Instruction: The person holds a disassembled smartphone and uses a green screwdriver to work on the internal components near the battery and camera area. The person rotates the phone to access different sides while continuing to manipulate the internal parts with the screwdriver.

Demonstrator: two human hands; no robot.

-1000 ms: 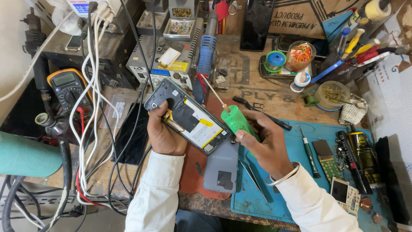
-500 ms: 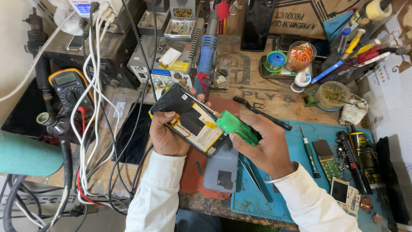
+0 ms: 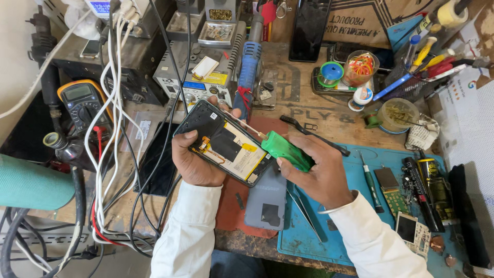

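My left hand [image 3: 198, 163] holds an opened phone [image 3: 224, 143] with its back removed, tilted above the bench, showing a yellow-and-black battery and dark boards. My right hand [image 3: 321, 172] grips a green-handled screwdriver [image 3: 284, 150], lying nearly flat. Its thin shaft crosses the phone toward the upper end, near my left thumb tip. A grey phone back cover [image 3: 267, 198] lies on the bench just below the phone.
A blue work mat [image 3: 360, 206] at right carries tweezers [image 3: 304, 210], a small screwdriver [image 3: 371, 182], small circuit boards and dark cylinders. A multimeter [image 3: 82, 103], tangled cables, a power supply box [image 3: 198, 85] and a blue-handled tool [image 3: 249, 69] crowd the back left. Cups of parts stand back right.
The screwdriver has tipped from nearly upright to almost flat, its tip now over the phone's upper end. The phone has turned slightly in my left hand.
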